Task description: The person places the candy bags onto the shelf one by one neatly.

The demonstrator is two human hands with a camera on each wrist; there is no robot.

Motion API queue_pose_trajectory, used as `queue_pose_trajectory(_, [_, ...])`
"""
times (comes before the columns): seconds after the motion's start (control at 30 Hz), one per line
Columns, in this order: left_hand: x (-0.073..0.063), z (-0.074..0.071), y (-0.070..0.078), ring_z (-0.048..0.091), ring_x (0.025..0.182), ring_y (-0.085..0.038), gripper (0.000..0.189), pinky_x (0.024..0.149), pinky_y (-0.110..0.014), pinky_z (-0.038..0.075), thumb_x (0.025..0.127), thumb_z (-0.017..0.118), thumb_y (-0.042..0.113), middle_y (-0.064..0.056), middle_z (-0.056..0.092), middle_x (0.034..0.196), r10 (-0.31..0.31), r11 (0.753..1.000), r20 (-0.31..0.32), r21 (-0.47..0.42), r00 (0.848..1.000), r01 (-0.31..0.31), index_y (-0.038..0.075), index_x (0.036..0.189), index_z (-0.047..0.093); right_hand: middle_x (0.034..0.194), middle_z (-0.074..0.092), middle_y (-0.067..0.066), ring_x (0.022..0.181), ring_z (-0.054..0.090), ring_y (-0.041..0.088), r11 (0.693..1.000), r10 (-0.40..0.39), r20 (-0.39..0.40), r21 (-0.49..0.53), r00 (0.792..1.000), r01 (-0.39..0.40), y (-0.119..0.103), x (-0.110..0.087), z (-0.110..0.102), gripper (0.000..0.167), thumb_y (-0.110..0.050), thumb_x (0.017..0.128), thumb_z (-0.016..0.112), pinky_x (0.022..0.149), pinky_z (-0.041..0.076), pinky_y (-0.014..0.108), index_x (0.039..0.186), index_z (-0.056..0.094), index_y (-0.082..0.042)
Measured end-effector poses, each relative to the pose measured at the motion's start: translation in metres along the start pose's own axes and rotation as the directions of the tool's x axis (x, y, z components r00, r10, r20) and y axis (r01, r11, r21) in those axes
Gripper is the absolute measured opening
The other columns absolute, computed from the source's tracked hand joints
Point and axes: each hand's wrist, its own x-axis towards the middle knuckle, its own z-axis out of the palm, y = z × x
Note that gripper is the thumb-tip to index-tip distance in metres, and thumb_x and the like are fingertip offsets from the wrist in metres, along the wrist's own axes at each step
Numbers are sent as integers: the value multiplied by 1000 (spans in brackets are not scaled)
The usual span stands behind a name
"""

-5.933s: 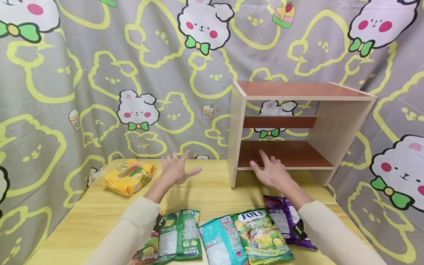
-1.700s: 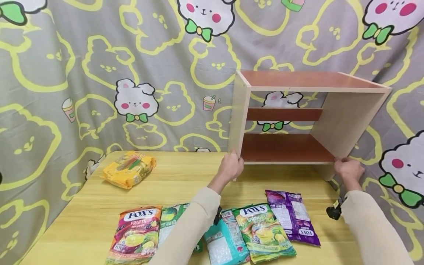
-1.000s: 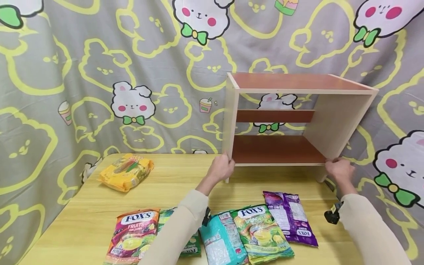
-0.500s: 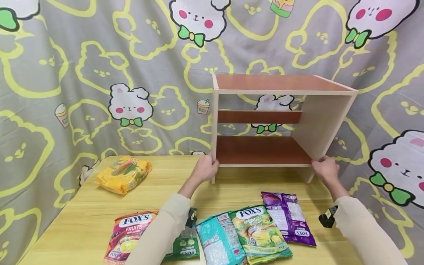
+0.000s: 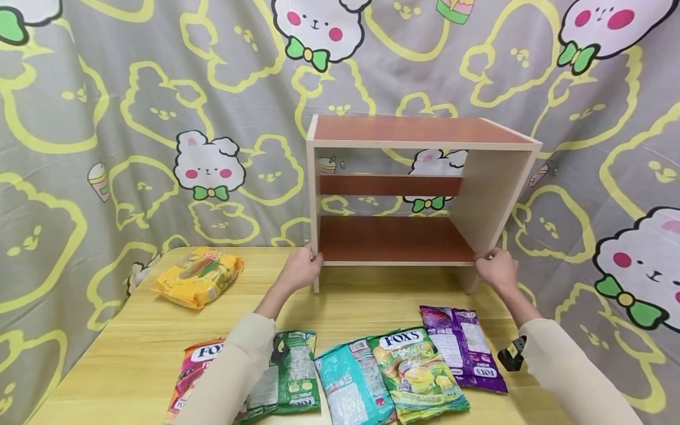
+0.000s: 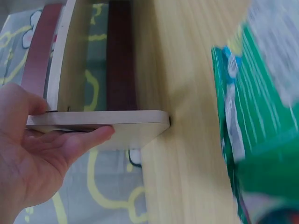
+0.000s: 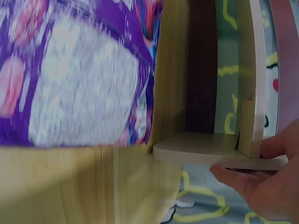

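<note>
A small two-tier wooden shelf [image 5: 393,239] with red-brown boards and pale side panels stands at the back of the table. My left hand [image 5: 299,268] grips its left panel at the height of the lower board. On the opposite panel, at about the same height, my right hand [image 5: 498,271] holds on. The left wrist view has the thumb and fingers of the left hand [image 6: 37,149] on both faces of the panel edge. Likewise, the right hand [image 7: 266,182] pinches its panel edge in the right wrist view. No goods lie on the shelf boards.
Along the front lie candy bags: red [image 5: 191,378], dark green [image 5: 297,372], teal [image 5: 353,386], light green [image 5: 419,375] and purple [image 5: 462,348]. My left sleeve partly covers the red one. A yellow package [image 5: 202,277] sits back left. A patterned curtain [image 5: 255,147] hangs behind.
Both hands, spread in the air at first, took hold of the side panels. The shelf has since slid left along the table with them. The bags and yellow package stay in place.
</note>
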Motion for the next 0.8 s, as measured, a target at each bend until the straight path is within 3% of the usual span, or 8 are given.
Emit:
queue_pose_trajectory(0.13, [-5, -14, -10, 43, 48, -12, 22, 46, -27, 39, 105, 45, 23, -2, 48, 63, -22, 1000, 12, 11, 1000, 22, 5, 100, 57, 114, 66, 36, 112, 53, 61, 1000, -9, 9, 4, 1000, 8, -13, -4, 9, 29, -20, 92, 56, 99, 41, 65, 89, 68, 6])
queue_pose_trajectory(0.4, [-15, -41, -31, 55, 65, -19, 44, 53, -30, 45, 105, 47, 26, -16, 66, 95, -70, 997, -8, 27, 998, 70, -2, 138, 54, 100, 70, 29, 95, 62, 48, 999, -45, -12, 26, 999, 46, -34, -11, 29, 26, -21, 92, 58, 78, 50, 54, 85, 69, 2])
queue_pose_trajectory(0.63, [-23, -61, -43, 58, 70, -21, 45, 58, -30, 46, 106, 44, 30, -17, 67, 95, -126, 991, 5, 45, 992, 126, -2, 137, 55, 80, 68, 17, 78, 60, 38, 997, -69, -11, 41, 998, 69, -48, -18, 44, 27, -23, 94, 57, 62, 46, 37, 76, 64, -4])
queue_pose_trajectory(0.8, [-27, -70, -49, 56, 64, -18, 47, 57, -30, 46, 107, 43, 29, -17, 65, 89, -147, 989, 24, 21, 989, 146, -3, 139, 52, 83, 73, 20, 78, 65, 40, 994, -103, -17, 45, 995, 103, -53, -21, 51, 26, -21, 94, 58, 61, 47, 37, 73, 62, -5])
